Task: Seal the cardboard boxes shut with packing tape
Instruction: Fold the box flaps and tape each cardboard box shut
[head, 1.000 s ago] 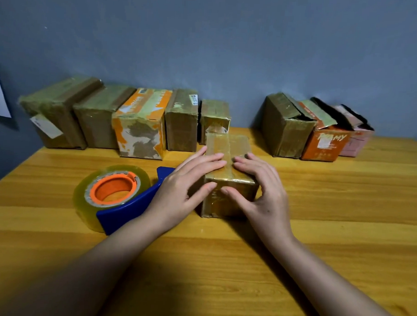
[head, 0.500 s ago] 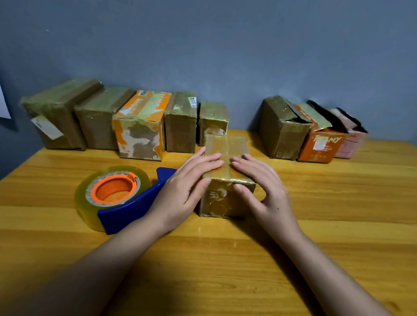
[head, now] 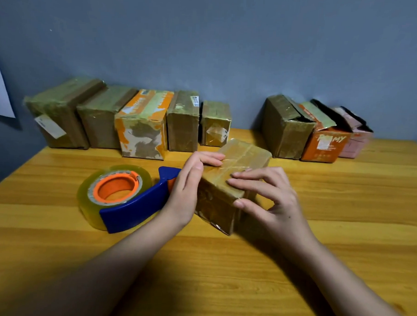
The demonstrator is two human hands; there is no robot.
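Note:
A small tape-wrapped brown cardboard box (head: 242,157) sits turned at an angle on the wooden table (head: 344,187), its near corner pointing at me. My left hand (head: 186,188) lies against its left side with the fingers hooked over the top. My right hand (head: 271,198) grips the near right corner, fingertips on top and thumb on the front face. A blue tape dispenser (head: 133,209) with a clear roll on an orange core (head: 114,189) lies just left of my left hand.
Several taped boxes (head: 142,128) stand in a row along the grey wall at the back left. At the back right stand three boxes with loose flaps: a brown one (head: 285,130), an orange one (head: 327,146) and a pink one (head: 354,142).
The box has been turned from square-on to an angle. My left hand moved from the top to the left side, and my right hand shifted to the near corner.

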